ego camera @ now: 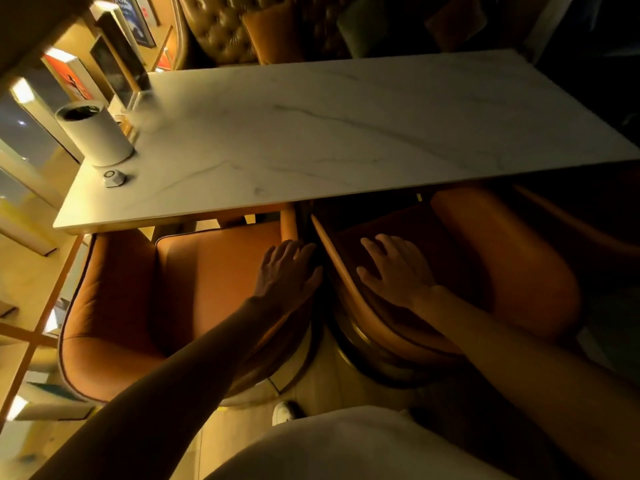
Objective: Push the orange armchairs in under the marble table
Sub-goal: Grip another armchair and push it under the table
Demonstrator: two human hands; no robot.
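Two orange armchairs stand side by side at the near edge of the white marble table (346, 133). The left armchair (145, 299) has its seat front just under the table edge. The right armchair (502, 265) is turned at an angle, its front tucked partly under the tabletop. My left hand (287, 271) lies flat on the inner arm of the left armchair, fingers spread. My right hand (394, 268) rests flat on the inner arm of the right armchair, fingers apart. Neither hand grips anything.
A white cylindrical container (95, 133) and a small grey puck-shaped device (114, 177) sit on the table's left end. Lit shelving with books (69, 74) runs along the left. A tufted brown sofa (221, 26) stands beyond the table. My white shoe (284, 412) shows between the chairs.
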